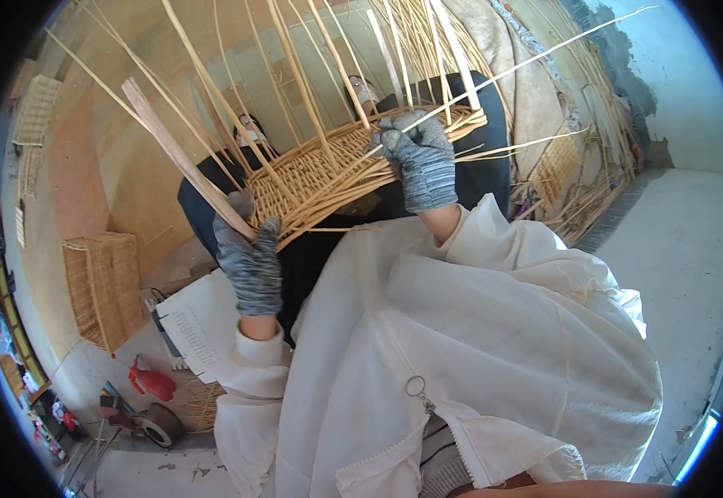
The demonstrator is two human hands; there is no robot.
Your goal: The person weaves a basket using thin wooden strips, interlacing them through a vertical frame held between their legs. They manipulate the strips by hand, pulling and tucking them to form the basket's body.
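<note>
Half-woven wicker basket (320,166) is sitting across the person's lap, just past the hem of a white jacket (477,332) and over dark trousers (494,178). The weave's packed pretty tight along the bottom, and a whole row of pale stakes (299,75) sticks up and fans out from it.

Left hand (249,257) has a grey knit glove on and is clamped on the near left corner, thumb on one side and fingers on the other, right at the foot of a flat wooden slat (175,149) that leans out to the upper left. Right hand (418,158), same kind of glove, is up at the right part of the edge with its fingers curled in tight around a long thin rod (544,56) that shoots off to the upper right. Can't really tell how many other strands are tucked under those fingers. A few more loose ends poke out past the right side of the weave.

Around the spot: a boxy wicker basket (104,286) is over on the left, with a sheet of paper (195,328) between it and the left forearm. Below those there's something red (152,382) on the floor and a roll of brown tape (162,425) near it. Off to the right, a messy heap of rods (598,195) lies along the wall.
</note>
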